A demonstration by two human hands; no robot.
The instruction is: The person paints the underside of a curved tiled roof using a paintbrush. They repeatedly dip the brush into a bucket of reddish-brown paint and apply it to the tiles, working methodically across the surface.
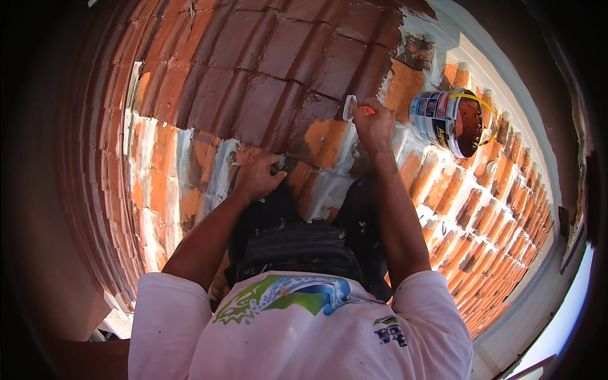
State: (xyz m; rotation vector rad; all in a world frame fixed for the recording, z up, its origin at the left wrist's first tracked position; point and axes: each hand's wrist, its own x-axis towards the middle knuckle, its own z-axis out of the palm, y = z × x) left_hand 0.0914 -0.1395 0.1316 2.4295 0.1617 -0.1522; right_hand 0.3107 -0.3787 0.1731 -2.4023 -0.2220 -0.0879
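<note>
My right hand (375, 130) is closed around the orange handle of a paintbrush (349, 107). Its pale head lies against the tiles, where the fresh brown coat meets bare orange clay. On the roof tiles (272, 104) in front of my knees, my left hand (256, 178) rests with its fingers curled. A small greyish bit shows between thumb and forefinger, too little to identify. A paint bucket (437, 123) with a yellow handle sits tilted on the tiles right of the brush, its inside smeared with reddish-brown paint.
Glossy brown paint covers the tiles ahead. Unpainted orange tiles (459, 202) with white patches run down the right side. A pale wall edge (506, 69) borders the roof at the far right. My dark-clad legs straddle the tiles below my hands.
</note>
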